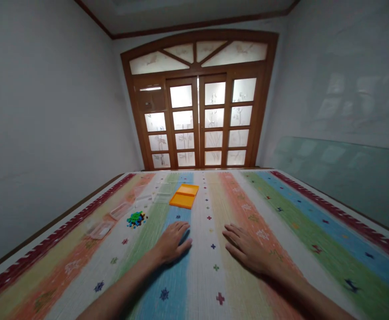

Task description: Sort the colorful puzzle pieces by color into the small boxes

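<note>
My left hand (173, 243) lies on the striped tablecloth (214, 284) with its thumb held away from the fingers and nothing in it. Across from it, my right hand (246, 250) rests on the cloth too, empty, its fingers stretched forward. Beyond the left hand is an orange, shallow two-part tray (182, 201), which looks like an opened flat case. To the left of that tray sits a heap of small pieces (136, 218), mostly green and blue with a few dark ones. Neither hand touches the tray or the heap.
Left of the heap stand clear plastic boxes, one nearer (98, 230) and one farther (120, 211). Another clear container (162, 198) is beside the orange tray. Wooden doors with glass panes (197, 120) rise behind the table, and a glass panel (341, 178) leans along the right wall.
</note>
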The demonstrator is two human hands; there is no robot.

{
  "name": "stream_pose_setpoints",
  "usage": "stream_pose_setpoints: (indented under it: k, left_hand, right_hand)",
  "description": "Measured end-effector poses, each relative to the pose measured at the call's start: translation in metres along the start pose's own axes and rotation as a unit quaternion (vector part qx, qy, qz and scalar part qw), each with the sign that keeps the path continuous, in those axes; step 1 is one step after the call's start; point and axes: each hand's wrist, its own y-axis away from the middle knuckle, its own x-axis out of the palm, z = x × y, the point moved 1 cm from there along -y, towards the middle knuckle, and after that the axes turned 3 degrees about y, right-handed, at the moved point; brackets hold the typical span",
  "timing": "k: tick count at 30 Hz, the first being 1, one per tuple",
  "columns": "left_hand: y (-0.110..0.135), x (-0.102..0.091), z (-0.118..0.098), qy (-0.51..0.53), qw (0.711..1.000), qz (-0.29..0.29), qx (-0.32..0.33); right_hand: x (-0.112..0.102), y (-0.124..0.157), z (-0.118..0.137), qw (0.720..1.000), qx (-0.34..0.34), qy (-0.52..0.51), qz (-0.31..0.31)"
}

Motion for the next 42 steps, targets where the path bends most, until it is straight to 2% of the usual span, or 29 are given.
stream_pose_setpoints:
  k: [6, 13, 16, 26, 38, 42]
  left_hand:
    - [-0.002, 0.006, 0.0, -0.004, 0.999, 0.036, 0.007]
    - [0.007, 0.014, 0.003, 0.011, 0.999, 0.043, -0.017]
    - [0.008, 0.016, 0.006, 0.008, 0.999, 0.044, -0.013]
    - [0.01, 0.015, 0.007, 0.016, 0.999, 0.049, -0.004]
    - [0.011, 0.014, 0.007, 0.012, 0.999, 0.038, 0.01]
    - [0.011, 0.018, 0.011, 0.016, 0.997, 0.064, 0.026]
  right_hand:
    - [-0.01, 0.0, 0.001, 1.0, 0.002, 0.007, 0.009]
    - [-0.008, 0.005, -0.002, 1.0, -0.008, 0.002, -0.029]
    - [-0.006, 0.005, -0.003, 0.999, 0.013, 0.002, -0.029]
    - [-0.013, 0.008, 0.005, 0.999, 0.028, 0.008, 0.027]
    - [-0.017, 0.005, 0.019, 0.999, 0.024, -0.015, 0.045]
    - [-0.018, 0.004, 0.021, 0.998, 0.015, -0.003, 0.061]
